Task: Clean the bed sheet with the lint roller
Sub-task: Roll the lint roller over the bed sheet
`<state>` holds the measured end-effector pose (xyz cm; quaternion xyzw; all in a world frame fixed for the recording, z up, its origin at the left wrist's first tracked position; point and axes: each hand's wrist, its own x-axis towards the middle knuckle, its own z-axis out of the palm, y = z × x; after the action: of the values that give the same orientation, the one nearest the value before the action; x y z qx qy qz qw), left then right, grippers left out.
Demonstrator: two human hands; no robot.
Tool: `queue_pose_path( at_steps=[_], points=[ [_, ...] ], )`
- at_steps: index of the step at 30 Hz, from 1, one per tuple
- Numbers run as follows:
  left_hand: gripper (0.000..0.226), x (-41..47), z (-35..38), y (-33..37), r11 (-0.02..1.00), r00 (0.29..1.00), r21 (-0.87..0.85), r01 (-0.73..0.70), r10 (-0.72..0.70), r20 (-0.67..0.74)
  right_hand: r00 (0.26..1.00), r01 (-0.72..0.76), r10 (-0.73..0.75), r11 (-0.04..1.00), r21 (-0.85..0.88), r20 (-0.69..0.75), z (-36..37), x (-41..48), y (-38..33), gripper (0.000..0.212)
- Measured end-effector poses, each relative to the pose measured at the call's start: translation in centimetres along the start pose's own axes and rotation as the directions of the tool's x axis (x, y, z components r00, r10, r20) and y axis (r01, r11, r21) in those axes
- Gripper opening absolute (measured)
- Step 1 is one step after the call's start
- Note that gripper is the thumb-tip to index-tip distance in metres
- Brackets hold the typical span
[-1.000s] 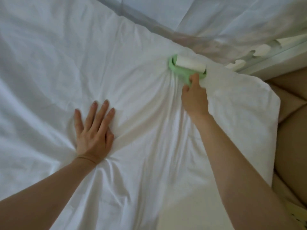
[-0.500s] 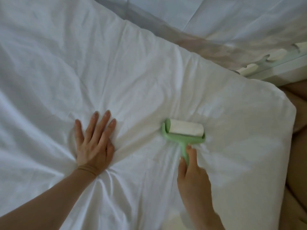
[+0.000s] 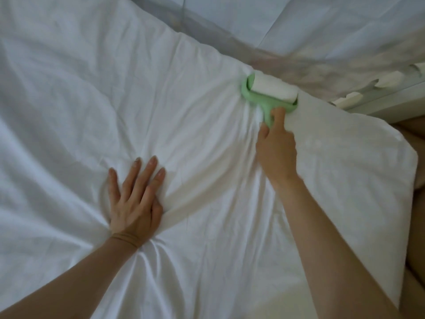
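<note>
A white, creased cotton bed sheet (image 3: pixel 161 88) fills most of the view, its folds running in towards the two hands. The lint roller (image 3: pixel 269 93), a pale green plastic frame and handle carrying a white sticky paper roll, lies on the sheet right at its far edge, towards the right-hand corner. The right hand (image 3: pixel 276 148) grips the short green handle from the near side, fingers curled round it and one finger stretched up along the stem towards the frame. The sheet bunches into tight pleats just beside the roller's left end and under that hand.

The left hand (image 3: pixel 133 201) presses flat on the sheet well apart from the roller, nearer the middle, fingers straight and slightly spread, holding nothing. A thin tan band (image 3: pixel 125 239) circles its wrist.

Just beyond the roller a sheer grey gauzy cloth (image 3: pixel 299 58) drapes along the sheet's far edge, close against the white roll; whether they touch I cannot tell. Past the gauze lies more smooth white fabric (image 3: pixel 299 14). At the upper right a white rail with notched cut-outs (image 3: pixel 379 100) runs beside the sheet's corner, and a tan padded surface (image 3: pixel 416 226) borders the sheet's right edge.
</note>
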<state>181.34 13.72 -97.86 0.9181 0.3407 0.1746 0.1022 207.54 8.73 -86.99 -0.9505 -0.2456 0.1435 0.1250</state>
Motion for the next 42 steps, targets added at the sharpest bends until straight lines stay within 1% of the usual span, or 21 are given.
queue_pose_path(
  at_steps=[3, 6, 7, 9, 10, 11, 12, 14, 15, 16, 17, 18, 19, 21, 25, 27, 30, 33, 38, 40, 42],
  points=[
    [0.05, -0.1, 0.0, 0.0, 1.0, 1.0, 0.003, 0.006, -0.006, 0.006, 0.998, -0.038, 0.042, 0.996, -0.084, 0.051, 0.4, -8.4, 2.4, 0.045],
    [0.051, 0.0, 0.0, 0.0, 1.0, 1.0, -0.002, 0.005, -0.005, 0.007, 0.997, 0.005, 0.007, 0.986, -0.164, 0.073, -0.2, -15.8, 4.5, 0.037],
    [0.051, 0.0, 0.1, -0.1, 1.0, 1.0, 0.0, 0.002, -0.002, 0.007, 0.994, -0.019, 0.036, 0.987, -0.159, 0.105, -0.9, -17.2, 5.2, 0.036],
    [0.051, -0.1, 0.2, -0.1, 1.0, 1.0, 0.002, -0.002, 0.002, 0.005, 0.983, -0.103, 0.111, 0.993, -0.062, 0.144, -1.9, -19.0, 5.7, 0.044],
    [0.051, -0.1, 0.2, -0.1, 1.0, 1.0, 0.004, 0.0, 0.0, 0.003, 0.991, -0.079, 0.082, 0.996, -0.029, 0.105, -2.3, -19.4, 5.7, 0.046],
    [0.051, -0.1, 0.3, -0.1, 1.0, 1.0, 0.005, 0.002, -0.002, 0.002, 0.996, -0.065, 0.064, 0.998, 0.01, 0.069, -2.6, -19.6, 5.5, 0.043],
    [0.052, -0.1, 0.4, -0.1, 1.0, 1.0, 0.003, 0.004, -0.004, 0.0, 0.997, -0.064, 0.064, 0.998, 0.009, 0.053, -2.5, -19.5, 5.2, 0.037],
    [0.052, -0.1, 0.4, -0.1, 1.0, 1.0, -0.007, 0.008, -0.008, 0.0, 0.995, -0.039, 0.047, 0.995, -0.089, 0.086, -2.1, -18.9, 4.1, 0.029],
    [0.052, 0.0, 0.4, -0.1, 1.0, 1.0, -0.012, 0.011, -0.01, 0.003, 0.986, -0.046, 0.064, 0.992, -0.119, 0.153, -1.7, -18.4, 3.5, 0.027],
    [0.052, 0.0, 0.3, 0.0, 1.0, 1.0, -0.018, 0.012, -0.012, 0.007, 0.965, -0.079, 0.11, 0.987, -0.136, 0.236, -1.5, -17.7, 3.0, 0.029],
    [0.052, 0.0, 0.3, 0.0, 1.0, 1.0, -0.023, 0.013, -0.013, 0.013, 0.948, -0.12, 0.148, 0.986, -0.114, 0.283, -1.1, -16.6, 2.4, 0.035],
    [0.053, 0.0, 0.2, 0.0, 1.0, 1.0, -0.027, 0.014, -0.014, 0.021, 0.947, -0.142, 0.155, 0.988, -0.067, 0.28, -0.9, -15.2, 1.9, 0.039],
    [0.054, 0.0, 0.1, 0.0, 0.999, 0.999, -0.029, 0.016, -0.015, 0.029, 0.959, -0.144, 0.145, 0.989, -0.024, 0.243, -0.8, -13.7, 1.4, 0.039],
    [0.056, 0.0, 0.0, 0.0, 0.999, 0.999, -0.032, 0.014, -0.012, 0.039, 0.979, -0.121, 0.121, 0.993, -0.01, 0.162, -0.6, -10.4, 0.6, 0.039],
    [0.056, -0.2, 0.1, -0.1, 1.0, 0.999, -0.026, 0.006, -0.004, 0.045, 0.994, -0.077, 0.071, 0.995, 0.064, 0.089, -0.4, -3.5, -0.8, 0.033],
    [0.056, -0.2, 0.3, -0.2, 1.0, 0.999, -0.015, -0.013, 0.014, 0.047, 0.996, -0.064, 0.059, 0.995, 0.073, 0.069, -0.3, -0.5, -1.5, 0.033],
    [0.057, -0.1, 0.5, -0.3, 1.0, 0.998, -0.003, -0.027, 0.027, 0.049, 0.995, -0.089, 0.087, 0.994, 0.062, 0.043, -0.1, 2.1, -2.7, 0.035],
    [0.057, -0.1, 0.7, -0.3, 1.0, 0.998, -0.003, -0.023, 0.023, 0.056, 0.997, -0.078, 0.077, 0.995, 0.058, 0.011, 0.5, 3.3, -3.4, 0.036],
    [0.054, -0.1, 0.8, -0.5, 0.999, 0.998, -0.034, -0.03, 0.032, 0.046, 0.991, -0.135, 0.134, 0.983, 0.127, 0.022, 0.2, 4.4, -4.6, 0.04],
    [0.055, 0.0, 0.8, -0.5, 0.999, 0.998, -0.033, -0.03, 0.032, 0.051, 0.988, -0.153, 0.153, 0.977, 0.15, 0.015, 0.7, 2.3, -4.8, 0.04],
    [0.055, 0.0, 0.7, -0.5, 0.999, 0.998, -0.028, -0.034, 0.035, 0.052, 0.986, -0.166, 0.166, 0.976, 0.139, 0.007, 1.9, -2.1, -4.5, 0.041]
  ],
)
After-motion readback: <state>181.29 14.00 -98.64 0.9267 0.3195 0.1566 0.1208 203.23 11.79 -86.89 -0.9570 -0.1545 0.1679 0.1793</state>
